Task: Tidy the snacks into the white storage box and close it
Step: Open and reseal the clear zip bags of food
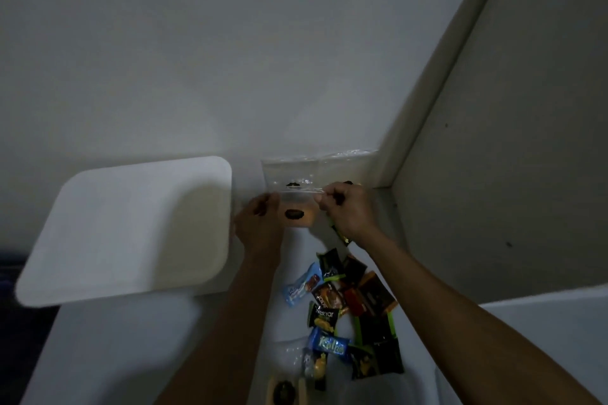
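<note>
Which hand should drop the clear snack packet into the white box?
Left, probably. The left hand grips the clear plastic packet on the side nearest the open white storage box; the right hand pinches its far edge.

The single head-worn view is looking steeply down and forward from above the white storage box (125, 227), facing the wall behind it. It is sitting close, with forearms entering from below the box's right side.

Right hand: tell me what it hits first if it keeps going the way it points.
The right hand points up-left, pinching the clear packet. Beyond it, probably the clear plastic bag against the wall; depth is unclear.
</note>
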